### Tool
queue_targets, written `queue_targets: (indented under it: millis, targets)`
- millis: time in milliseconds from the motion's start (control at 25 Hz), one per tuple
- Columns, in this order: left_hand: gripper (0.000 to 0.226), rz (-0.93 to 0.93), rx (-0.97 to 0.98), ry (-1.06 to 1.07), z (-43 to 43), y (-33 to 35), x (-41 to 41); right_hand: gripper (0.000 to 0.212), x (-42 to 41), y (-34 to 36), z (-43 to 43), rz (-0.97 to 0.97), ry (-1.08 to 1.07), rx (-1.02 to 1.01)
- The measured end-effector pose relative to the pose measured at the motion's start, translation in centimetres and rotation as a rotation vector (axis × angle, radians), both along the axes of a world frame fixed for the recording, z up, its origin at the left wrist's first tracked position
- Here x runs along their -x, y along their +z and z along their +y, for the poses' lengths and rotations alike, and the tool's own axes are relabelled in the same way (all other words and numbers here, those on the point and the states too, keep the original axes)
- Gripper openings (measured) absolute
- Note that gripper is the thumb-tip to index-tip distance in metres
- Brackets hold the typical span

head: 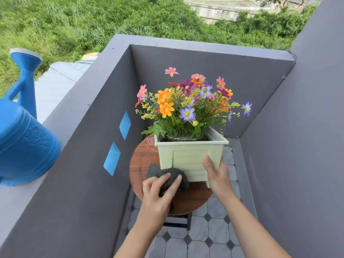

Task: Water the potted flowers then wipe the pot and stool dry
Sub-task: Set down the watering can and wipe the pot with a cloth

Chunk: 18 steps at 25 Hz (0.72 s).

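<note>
- Your left hand (158,196) lies nearest, low in the middle of the view. Its fingers curve over a bunched dark grey cloth (173,174) and grip it. The cloth is pushed against the bottom of the front face of the pot (188,159), at its near left corner, where the pot meets the stool (141,164).
- Your right hand (216,174) grips the near right corner of the pot. The thumb is flat on the front panel and the fingers wrap round the right side, out of sight.
- The stool has a round, reddish-brown wooden top and a dark frame below. It stands on a floor (204,239) of pale grey tiles with small dark diamonds.
- The pot is a pale green, square planter with ribbed panels and short feet. It sits on the stool top, towards its right and far side.
- The flowers (186,103) rise from the pot in a thick bunch of orange, pink, purple and red over green leaves.
- A grey wall (83,183) closes in the corner around the stool. Its left face carries two blue diamond-shaped patches (112,161).
- The blue watering can (24,142) stands on the wall's flat ledge (18,198) at the far left, well apart from the pot, with its spout pointing up and away.
- Beyond the wall lies dense greenery (74,25).
</note>
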<state>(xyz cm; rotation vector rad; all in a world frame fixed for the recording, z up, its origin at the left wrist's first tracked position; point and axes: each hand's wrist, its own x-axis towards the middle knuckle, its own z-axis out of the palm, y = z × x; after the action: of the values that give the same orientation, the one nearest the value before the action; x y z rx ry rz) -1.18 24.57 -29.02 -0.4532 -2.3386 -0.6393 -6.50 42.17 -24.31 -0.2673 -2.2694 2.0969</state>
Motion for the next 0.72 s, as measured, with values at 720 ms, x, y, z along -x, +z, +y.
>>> queue_targets:
  millis: [720]
  targets:
    - [0.034,-0.212,-0.64,0.01,1.0,6.8,4.5,0.032,-0.2,0.5,1.1,-0.198,-0.018,0.116]
